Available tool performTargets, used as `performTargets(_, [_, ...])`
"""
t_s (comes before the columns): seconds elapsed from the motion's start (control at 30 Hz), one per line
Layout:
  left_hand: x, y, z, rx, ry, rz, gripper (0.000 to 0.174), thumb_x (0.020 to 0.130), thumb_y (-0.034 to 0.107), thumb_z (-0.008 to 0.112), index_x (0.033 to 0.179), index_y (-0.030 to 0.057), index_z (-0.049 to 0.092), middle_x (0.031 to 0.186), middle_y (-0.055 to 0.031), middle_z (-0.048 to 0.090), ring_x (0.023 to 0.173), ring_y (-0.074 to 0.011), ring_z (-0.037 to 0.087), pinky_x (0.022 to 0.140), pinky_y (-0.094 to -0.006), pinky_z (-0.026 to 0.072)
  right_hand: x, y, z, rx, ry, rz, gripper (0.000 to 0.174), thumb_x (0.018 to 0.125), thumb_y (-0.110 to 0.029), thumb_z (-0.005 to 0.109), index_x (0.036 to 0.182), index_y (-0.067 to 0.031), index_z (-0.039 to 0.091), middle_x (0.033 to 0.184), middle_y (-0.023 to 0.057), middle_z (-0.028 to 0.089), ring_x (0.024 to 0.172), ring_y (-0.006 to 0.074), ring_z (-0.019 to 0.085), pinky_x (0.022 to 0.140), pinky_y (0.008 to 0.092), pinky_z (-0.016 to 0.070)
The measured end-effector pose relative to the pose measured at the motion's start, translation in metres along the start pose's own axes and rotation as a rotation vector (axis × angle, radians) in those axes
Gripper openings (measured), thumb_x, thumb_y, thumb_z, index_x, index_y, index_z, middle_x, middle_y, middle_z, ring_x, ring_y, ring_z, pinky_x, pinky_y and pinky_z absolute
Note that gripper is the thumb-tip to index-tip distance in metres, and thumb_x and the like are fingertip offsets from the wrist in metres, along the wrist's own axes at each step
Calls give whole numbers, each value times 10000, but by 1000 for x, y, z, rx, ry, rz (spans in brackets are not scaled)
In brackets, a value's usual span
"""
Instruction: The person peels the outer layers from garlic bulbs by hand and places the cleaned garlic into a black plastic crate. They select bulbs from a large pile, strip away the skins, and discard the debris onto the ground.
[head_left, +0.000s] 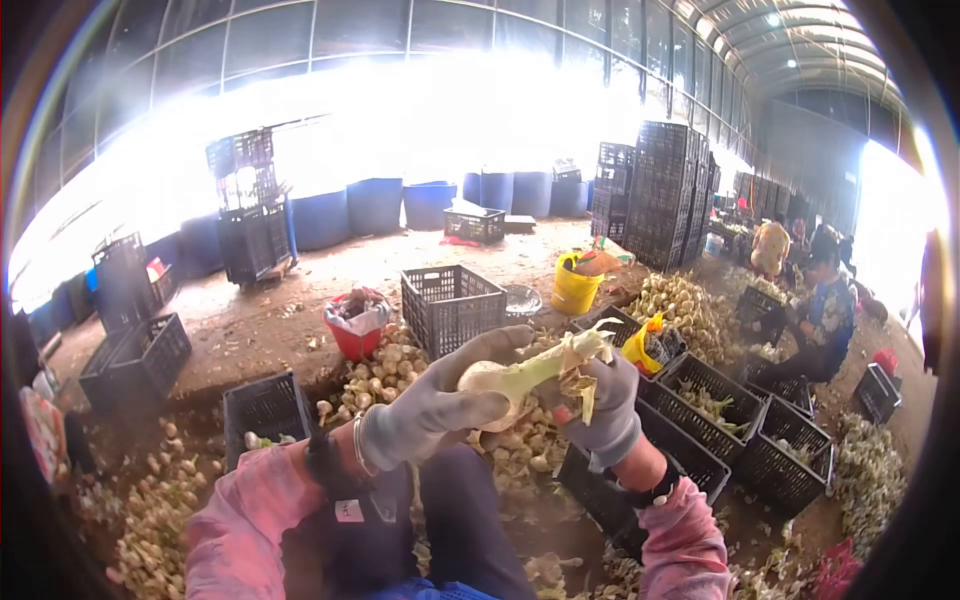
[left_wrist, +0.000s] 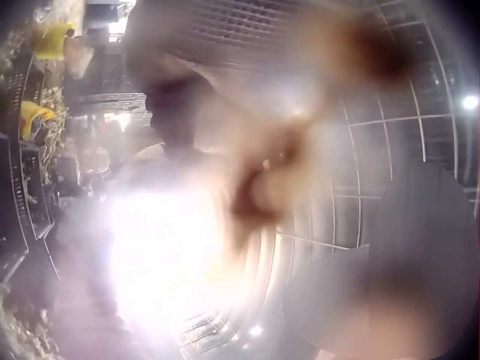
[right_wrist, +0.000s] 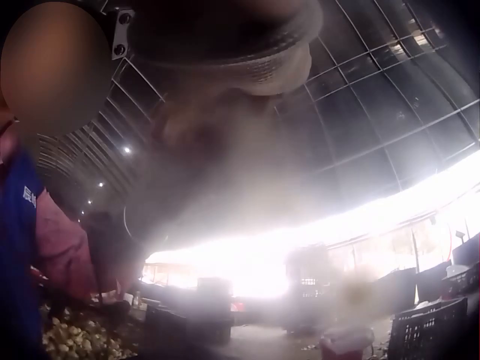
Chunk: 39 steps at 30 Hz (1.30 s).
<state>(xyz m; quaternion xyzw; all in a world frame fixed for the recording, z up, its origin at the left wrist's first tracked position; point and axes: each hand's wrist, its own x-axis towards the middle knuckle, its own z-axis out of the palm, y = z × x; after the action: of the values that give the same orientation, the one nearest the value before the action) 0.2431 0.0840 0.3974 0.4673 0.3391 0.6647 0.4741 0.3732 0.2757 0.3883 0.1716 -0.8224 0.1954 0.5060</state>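
Note:
In the head view my gloved left hand (head_left: 425, 408) holds a pale garlic bulb (head_left: 488, 381), with the fingers behind it and the thumb across its lower side. A thick greenish stalk (head_left: 540, 368) slants up to the right from the bulb and ends in ragged, dry leaves. My gloved right hand (head_left: 608, 412) grips around that leafy end, and loose husk hangs beside its fingers. Much of the right hand's grip is hidden by the leaves. Both wrist views are hazy with glare and blur.
Loose bulbs (head_left: 385, 372) lie heaped beyond my hands. Black crates (head_left: 715, 398) stand on the right, another crate (head_left: 455, 305) ahead, near a red bucket (head_left: 357, 338) and a yellow bucket (head_left: 575, 290). A seated person (head_left: 828, 310) is at the right.

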Motion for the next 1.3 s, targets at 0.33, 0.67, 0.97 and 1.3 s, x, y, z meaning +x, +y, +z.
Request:
performTargets(0.33, [30,-32,-72,768,112,445,913,819,-11,729,1541,75,177,1413,-211,462,1289,-284,501,1052,-387,435,-23,39,91,982,95,575,438,948,-236,666,1217,85,540,1212,167,613,1089,169,609,873,312,526])
performTargets(0.67, [32,-54,-186,160,257,141,875,878,134,730,1539,33,167,1438,-196,445,1302,-273,498,1041,-369,445,4,124,162,906,-211,511,361,946,-219,624,1207,30,636,1274,154,621,1120,248,601,962,365,458])
performTargets(0.97, [-3,-28,-246,-214,498,-14,757,903,159,687,1515,29,260,1373,-100,520,1144,-151,555,881,-276,480,32,172,265,1015,-300,283,353,876,-125,696,1214,-27,674,1069,81,674,974,228,654,866,338,511])
performTargets(1.3, [-31,-111,-323,-426,735,-16,828,820,331,757,1473,83,312,1199,-164,578,916,-247,671,607,-304,551,-63,229,373,843,-219,342,346,920,-117,609,1230,36,613,1069,121,657,961,227,615,849,319,485])
